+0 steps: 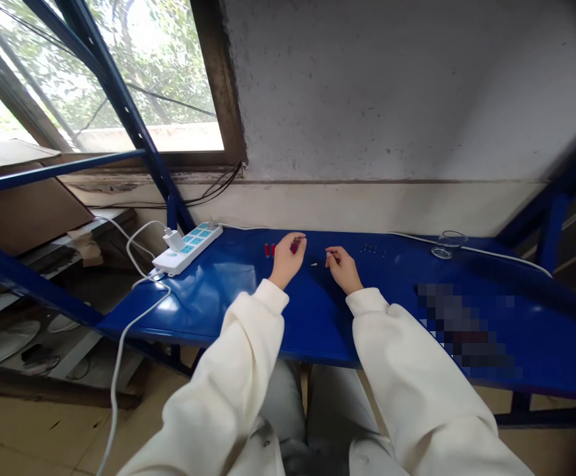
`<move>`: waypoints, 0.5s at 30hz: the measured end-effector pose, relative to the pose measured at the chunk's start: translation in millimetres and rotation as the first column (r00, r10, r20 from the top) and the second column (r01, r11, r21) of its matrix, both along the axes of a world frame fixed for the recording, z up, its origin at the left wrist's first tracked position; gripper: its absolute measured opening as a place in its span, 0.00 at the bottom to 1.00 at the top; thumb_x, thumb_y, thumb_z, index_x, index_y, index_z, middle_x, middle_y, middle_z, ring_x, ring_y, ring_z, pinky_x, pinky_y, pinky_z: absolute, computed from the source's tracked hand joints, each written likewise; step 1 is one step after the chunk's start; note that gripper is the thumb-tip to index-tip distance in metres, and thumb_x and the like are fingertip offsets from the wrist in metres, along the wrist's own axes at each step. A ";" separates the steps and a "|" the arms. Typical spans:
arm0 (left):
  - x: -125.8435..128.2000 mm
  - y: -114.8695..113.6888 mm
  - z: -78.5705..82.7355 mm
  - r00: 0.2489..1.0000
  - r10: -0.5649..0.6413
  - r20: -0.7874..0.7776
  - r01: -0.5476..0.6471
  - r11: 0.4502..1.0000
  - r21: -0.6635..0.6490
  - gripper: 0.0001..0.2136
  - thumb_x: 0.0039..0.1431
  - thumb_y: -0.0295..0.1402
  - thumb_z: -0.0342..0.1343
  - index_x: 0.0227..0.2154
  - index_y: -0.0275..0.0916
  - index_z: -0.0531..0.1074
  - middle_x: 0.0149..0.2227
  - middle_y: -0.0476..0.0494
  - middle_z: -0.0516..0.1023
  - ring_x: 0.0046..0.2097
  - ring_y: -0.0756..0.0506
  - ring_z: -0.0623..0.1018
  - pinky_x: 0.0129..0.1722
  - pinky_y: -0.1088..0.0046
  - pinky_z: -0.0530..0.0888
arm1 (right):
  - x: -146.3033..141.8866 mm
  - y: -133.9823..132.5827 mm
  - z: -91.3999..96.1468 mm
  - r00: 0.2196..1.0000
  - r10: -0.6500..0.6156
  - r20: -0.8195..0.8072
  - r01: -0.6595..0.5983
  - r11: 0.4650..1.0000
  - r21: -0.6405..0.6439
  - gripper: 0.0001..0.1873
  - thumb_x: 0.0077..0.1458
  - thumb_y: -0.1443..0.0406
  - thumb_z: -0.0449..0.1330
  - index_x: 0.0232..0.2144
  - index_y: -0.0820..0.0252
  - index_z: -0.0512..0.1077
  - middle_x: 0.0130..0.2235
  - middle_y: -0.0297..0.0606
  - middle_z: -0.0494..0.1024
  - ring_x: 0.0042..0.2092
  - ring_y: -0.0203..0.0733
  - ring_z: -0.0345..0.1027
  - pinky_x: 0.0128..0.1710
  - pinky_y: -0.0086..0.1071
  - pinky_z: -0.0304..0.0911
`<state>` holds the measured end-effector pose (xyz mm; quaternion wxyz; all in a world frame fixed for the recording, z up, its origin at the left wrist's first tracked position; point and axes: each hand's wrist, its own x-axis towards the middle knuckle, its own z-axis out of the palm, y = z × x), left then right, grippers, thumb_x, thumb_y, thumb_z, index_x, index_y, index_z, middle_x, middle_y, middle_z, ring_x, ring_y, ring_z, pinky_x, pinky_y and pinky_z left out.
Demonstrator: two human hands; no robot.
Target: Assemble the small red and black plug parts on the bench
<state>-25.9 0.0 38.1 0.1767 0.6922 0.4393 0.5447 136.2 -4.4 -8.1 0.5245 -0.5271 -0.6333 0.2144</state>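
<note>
My left hand point(289, 258) is over the blue table point(209, 311) with its fingers curved and a gap between thumb and forefinger. A red piece point(294, 248) shows behind those fingers; the hand does not plainly grip it. Just left of the hand stand two small red cylinders point(269, 250). To the right, my right hand point(343, 268) has its fingers curled together in a pinch, and whatever is between them is too small to make out. A tiny pale pointed piece point(314, 264) lies between the hands. Several tiny clear or metallic bits point(371, 249) lie beyond my right hand.
A white power strip point(189, 250) with a plug and cable point(119, 357) sits at the table's left end. A clear glass point(450, 244) is at the back right, by a white cord point(506, 256). A blurred-out patch point(466, 330) covers something at right. Blue frame posts point(134, 119) flank the table.
</note>
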 end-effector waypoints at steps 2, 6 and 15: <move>1.6 -12.4 -13.7 0.993 0.010 0.117 0.001 0.995 -0.095 0.11 0.55 0.38 0.47 0.32 0.38 0.71 0.29 0.45 0.75 0.30 0.50 0.73 0.32 0.75 0.68 | 0.8 -2.7 1.3 0.999 -0.034 -0.004 0.034 0.999 -0.003 0.14 0.52 0.57 0.48 0.33 0.60 0.66 0.21 0.34 0.69 0.25 0.37 0.63 0.29 0.31 0.58; -1.8 -19.1 -30.0 0.987 0.016 0.163 0.027 0.966 -0.258 0.13 0.54 0.40 0.47 0.26 0.36 0.71 0.20 0.49 0.71 0.20 0.53 0.69 0.23 0.77 0.67 | 2.2 -9.4 2.5 0.997 -0.078 -0.003 0.078 0.997 0.002 0.15 0.52 0.55 0.49 0.28 0.59 0.67 0.21 0.34 0.68 0.24 0.36 0.62 0.28 0.30 0.57; -1.5 -17.7 -33.9 0.971 0.049 0.233 0.025 0.953 -0.304 0.12 0.52 0.39 0.49 0.23 0.36 0.71 0.18 0.48 0.71 0.17 0.54 0.68 0.20 0.79 0.64 | 3.2 -17.3 3.6 0.998 -0.062 0.022 0.063 0.997 -0.037 0.16 0.51 0.54 0.49 0.26 0.59 0.67 0.20 0.35 0.69 0.24 0.37 0.62 0.26 0.31 0.57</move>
